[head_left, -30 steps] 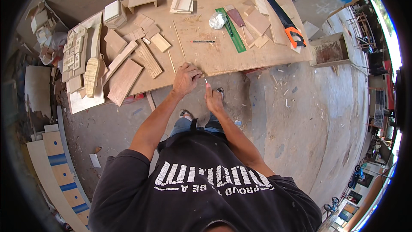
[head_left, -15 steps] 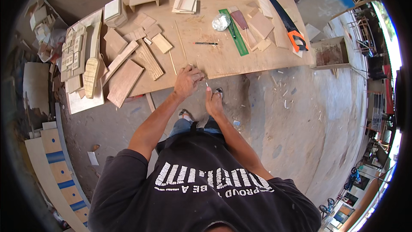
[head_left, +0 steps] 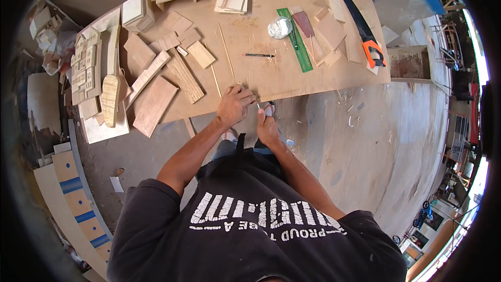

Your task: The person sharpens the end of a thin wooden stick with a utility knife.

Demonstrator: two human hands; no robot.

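Note:
My left hand (head_left: 236, 105) rests at the near edge of the wooden table (head_left: 308, 86), fingers curled and pressed together. Whatever it pinches is too small to make out. Just right of it and slightly nearer to me, my right hand (head_left: 267, 129) is closed around a slim tool with a thin, shiny blade-like tip (head_left: 258, 105). That tip points up toward the left fingers; the tool's handle is hidden in my fist. Beyond the hands lie a black pencil (head_left: 258, 55) and a thin wooden stick (head_left: 226, 49). Another thin stick (head_left: 216, 81) ends close to my left hand.
Wooden boards (head_left: 155, 105) and a model-like wooden piece (head_left: 87, 68) crowd the left side. Further right are a green ruler (head_left: 301, 55), a clear plastic-looking bundle (head_left: 279, 27), thin wood pieces (head_left: 330, 30) and an orange-handled saw (head_left: 372, 54). An open box (head_left: 409, 80) stands beyond the table's right end.
The view has shifted a little, so the table appears slightly higher and further right. Both hands keep nearly the same place at the table edge, with the same grips.

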